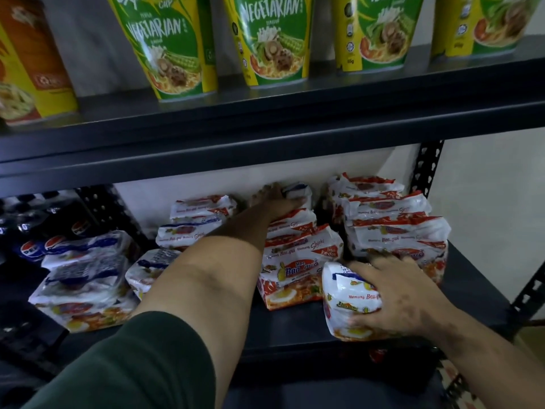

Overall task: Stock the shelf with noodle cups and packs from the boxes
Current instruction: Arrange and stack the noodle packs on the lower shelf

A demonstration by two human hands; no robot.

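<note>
Dark metal shelf (pixel 295 329) is stocked with noodle packs in rows. A pack (pixel 296 192) at the wall, behind the middle row (pixel 298 255), is held by the left hand (pixel 275 199), fingers curled on it. A front pack (pixel 349 302), right of that row, is gripped by the right hand (pixel 404 296). Both are best seated squarely. Noodle cups (pixel 274 39) stand on the shelf above; no boxes are seen.

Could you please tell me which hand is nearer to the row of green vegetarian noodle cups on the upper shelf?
Left. The left hand reaches deep into the lower shelf, just below the green cups; the right hand holds a noodle pack at the front edge, farther away.
</note>
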